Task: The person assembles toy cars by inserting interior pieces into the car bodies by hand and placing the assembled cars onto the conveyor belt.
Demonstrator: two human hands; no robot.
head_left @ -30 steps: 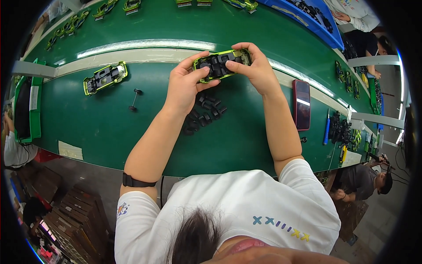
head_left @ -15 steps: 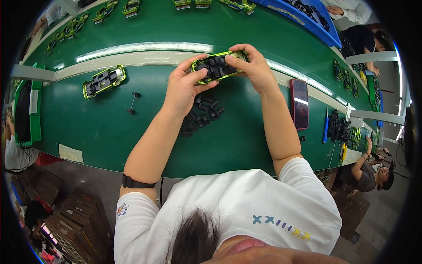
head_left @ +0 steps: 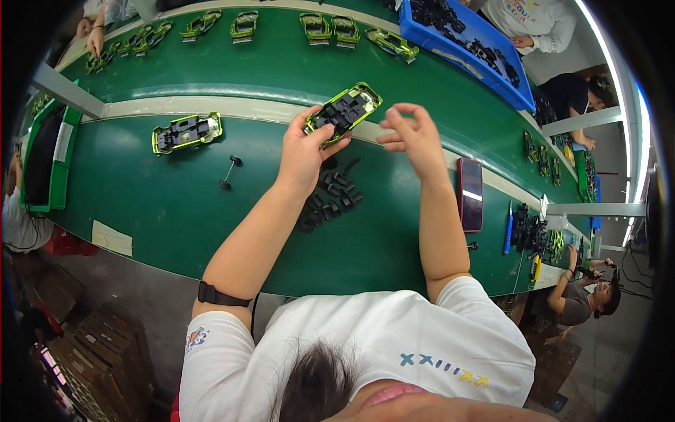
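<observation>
A yellow-green toy car body with a black chassis is tilted in my left hand, underside up. My left thumb presses on the chassis, and the fingers wrap the car's near end. Just right of the car, my right hand is raised off it with loosely bent fingers apart and nothing visible in them. Below my left hand lies a pile of small black wheels, partly hidden by my wrist. A wheel axle with two black wheels rests to the left. Beyond it sits another upturned toy car.
A phone lies right of my right forearm, then a blue-handled tool and black parts. Across the green conveyor stand several toy cars and a blue bin. A green bin is at left. Other people work nearby.
My right hand has let go of the car and moved off to its right. The car, now in my left hand alone, has turned so its far end points up and right. The view has shifted slightly.
</observation>
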